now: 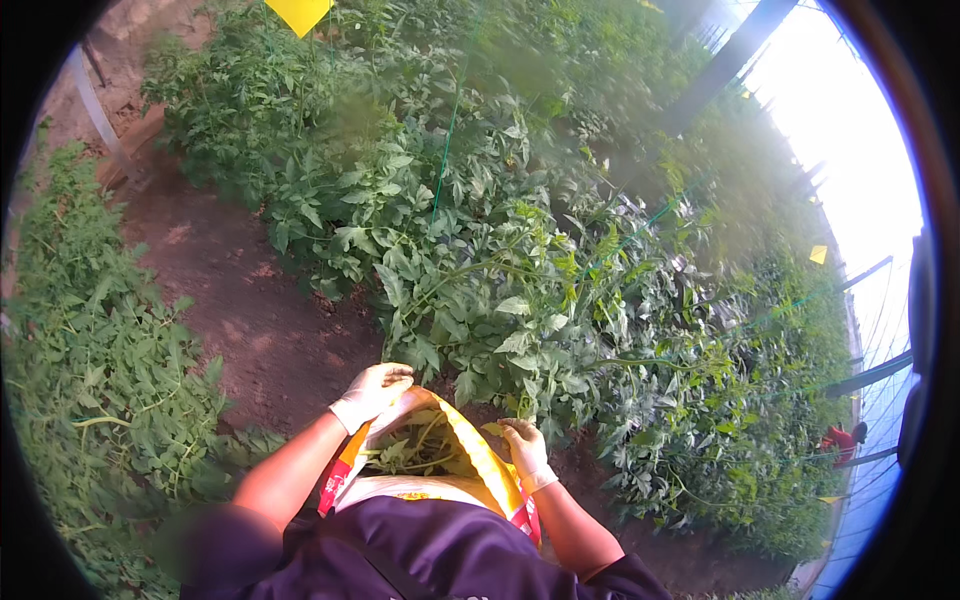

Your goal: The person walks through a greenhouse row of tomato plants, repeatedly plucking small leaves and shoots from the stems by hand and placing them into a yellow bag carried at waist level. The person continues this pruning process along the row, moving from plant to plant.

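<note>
A yellow, white and red bag (469,442) hangs at my front with its mouth facing up. Cut leaves and stems (424,442) lie inside it. My left hand (379,390), in a thin pale glove, pinches the far left part of the bag's rim. On the other side my right hand (527,446), gloved alike, is curled just beyond the right rim. A small yellow piece (492,429) shows at its fingertips; whether it is bag edge or leaf I cannot tell.
Dense tomato plants (517,322) stand in front and to the right, with green strings (448,150) among them. More plants (112,352) grow at left beside a bare soil path (240,307). Yellow cards (300,13) hang above. Someone in red (844,442) is at far right.
</note>
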A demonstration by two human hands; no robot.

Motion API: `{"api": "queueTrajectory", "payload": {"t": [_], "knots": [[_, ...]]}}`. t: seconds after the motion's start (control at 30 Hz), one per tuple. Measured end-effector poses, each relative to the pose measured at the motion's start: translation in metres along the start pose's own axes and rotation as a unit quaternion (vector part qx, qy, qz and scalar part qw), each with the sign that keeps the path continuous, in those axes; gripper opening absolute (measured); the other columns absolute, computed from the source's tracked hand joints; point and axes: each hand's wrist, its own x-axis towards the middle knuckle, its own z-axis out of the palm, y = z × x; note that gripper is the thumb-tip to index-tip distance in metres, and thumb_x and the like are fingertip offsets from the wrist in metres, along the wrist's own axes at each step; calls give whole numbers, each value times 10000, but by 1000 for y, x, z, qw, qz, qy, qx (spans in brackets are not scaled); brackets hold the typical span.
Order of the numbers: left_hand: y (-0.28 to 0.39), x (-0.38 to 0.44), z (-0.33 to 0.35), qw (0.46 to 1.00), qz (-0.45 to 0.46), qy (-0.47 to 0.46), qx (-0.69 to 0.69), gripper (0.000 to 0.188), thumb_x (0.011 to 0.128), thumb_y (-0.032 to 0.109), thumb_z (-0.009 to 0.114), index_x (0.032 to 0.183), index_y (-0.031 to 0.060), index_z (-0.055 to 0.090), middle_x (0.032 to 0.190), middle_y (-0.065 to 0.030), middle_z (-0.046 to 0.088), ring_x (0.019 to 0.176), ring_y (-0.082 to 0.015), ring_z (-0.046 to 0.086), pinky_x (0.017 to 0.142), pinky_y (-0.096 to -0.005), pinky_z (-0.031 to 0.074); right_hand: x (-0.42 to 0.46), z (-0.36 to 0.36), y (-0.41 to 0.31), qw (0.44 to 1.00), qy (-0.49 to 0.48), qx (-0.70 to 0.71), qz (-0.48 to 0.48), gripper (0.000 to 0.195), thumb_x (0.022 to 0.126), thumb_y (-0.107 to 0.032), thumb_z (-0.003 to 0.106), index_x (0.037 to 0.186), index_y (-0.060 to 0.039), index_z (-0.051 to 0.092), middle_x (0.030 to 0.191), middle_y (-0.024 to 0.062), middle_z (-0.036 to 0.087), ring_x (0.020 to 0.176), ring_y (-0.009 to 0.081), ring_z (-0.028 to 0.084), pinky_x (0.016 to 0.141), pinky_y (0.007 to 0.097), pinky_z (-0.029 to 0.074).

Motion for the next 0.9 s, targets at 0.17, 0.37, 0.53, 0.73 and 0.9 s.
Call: {"api": "queueTrajectory", "payload": {"t": [0.17,0.37,0.53,0.73,0.9], "knots": [[0,7,-31,998,-12,35,-57,305,938,96,627,1214,-32,599,1105,-120,688,1028,-166,652,923,-278,512,29,48,-28,995,-34,-43,-81,223,941,-107,594,1125,10,639,911,7,641,717,69,548,626,210,455],[3,36,-45,999,-6,36,16,299,937,83,625,1215,-25,600,1114,-111,688,1034,-165,651,935,-285,509,127,95,-56,993,28,55,-104,259,941,-73,583,1170,46,604,955,70,658,731,110,569,652,244,474],[28,54,-64,997,-22,70,30,287,923,124,646,1181,-1,631,1077,-93,702,985,-143,661,915,-279,513,252,135,-103,981,183,14,-63,361,904,-242,613,1146,24,644,1037,153,699,942,265,651,826,359,502],[88,145,-58,945,175,140,238,248,830,111,693,1071,52,693,1016,-104,715,966,-230,682,882,-332,519,285,165,-117,988,68,-104,95,565,869,-435,631,1116,72,661,1054,249,679,1020,356,640,889,406,461],[98,272,-28,898,104,48,425,465,794,264,711,1199,49,635,1161,-173,648,1150,-327,568,1015,-398,437,294,186,-108,990,-18,-97,100,645,846,-437,656,1259,51,576,1202,242,643,1114,320,627,938,363,474]]}}
